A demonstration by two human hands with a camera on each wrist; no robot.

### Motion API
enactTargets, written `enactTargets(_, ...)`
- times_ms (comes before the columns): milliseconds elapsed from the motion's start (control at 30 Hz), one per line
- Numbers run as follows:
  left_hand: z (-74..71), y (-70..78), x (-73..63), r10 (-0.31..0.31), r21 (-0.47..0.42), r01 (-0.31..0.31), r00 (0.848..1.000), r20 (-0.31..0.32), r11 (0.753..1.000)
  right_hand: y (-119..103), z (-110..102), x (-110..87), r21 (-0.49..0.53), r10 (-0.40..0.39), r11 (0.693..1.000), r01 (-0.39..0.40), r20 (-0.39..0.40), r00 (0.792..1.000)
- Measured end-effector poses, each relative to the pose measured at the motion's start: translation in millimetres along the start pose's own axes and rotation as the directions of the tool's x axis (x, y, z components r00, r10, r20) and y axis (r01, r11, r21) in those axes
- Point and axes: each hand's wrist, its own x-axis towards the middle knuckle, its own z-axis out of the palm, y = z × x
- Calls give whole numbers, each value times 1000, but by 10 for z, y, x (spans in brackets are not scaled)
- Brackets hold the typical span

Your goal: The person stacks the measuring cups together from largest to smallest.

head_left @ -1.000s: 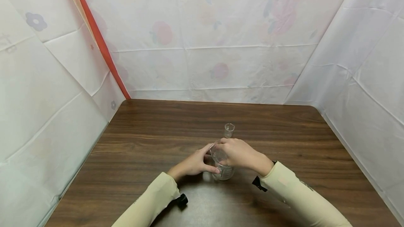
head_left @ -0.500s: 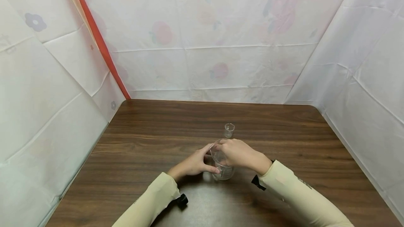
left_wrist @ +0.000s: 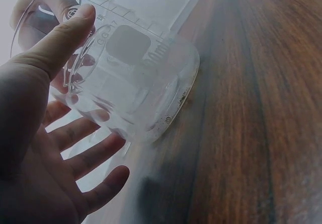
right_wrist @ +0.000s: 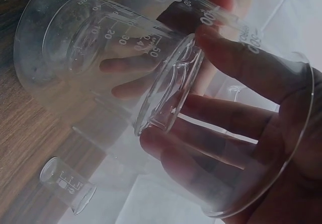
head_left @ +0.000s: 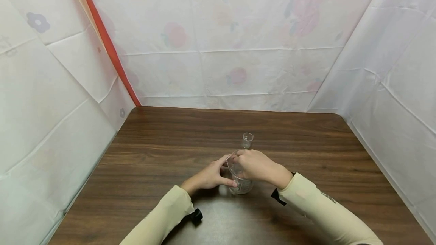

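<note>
A large clear glass beaker (head_left: pixel 243 187) stands upright on the table. My left hand (head_left: pixel 210 175) holds its left side, the thumb (left_wrist: pixel 65 38) on one side of the glass and the fingers on the other. My right hand (head_left: pixel 260 166) reaches in through the beaker's mouth. Inside, as the right wrist view shows, is a medium beaker (right_wrist: pixel 118 40) with markings from 10 to 50; my right thumb (right_wrist: pixel 231 58) and fingertips grip its rim from opposite sides. In the head view the hand mostly covers this inner beaker. A tiny beaker (head_left: pixel 246 143) stands just beyond.
The brown wood-grain table (head_left: pixel 163 131) is enclosed at the back and both sides by pale printed sheets (head_left: pixel 218 75). A red strip (head_left: pixel 109 44) runs down the back left corner. Dark wrist straps are at the ends of both sleeves.
</note>
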Motion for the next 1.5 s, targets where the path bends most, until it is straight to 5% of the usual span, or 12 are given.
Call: enactTargets(1500, -20, 59, -21, -10, 61, 9, 1000, 25, 998, -12, 34, -15, -12, 1, 1000, -1, -10, 1000)
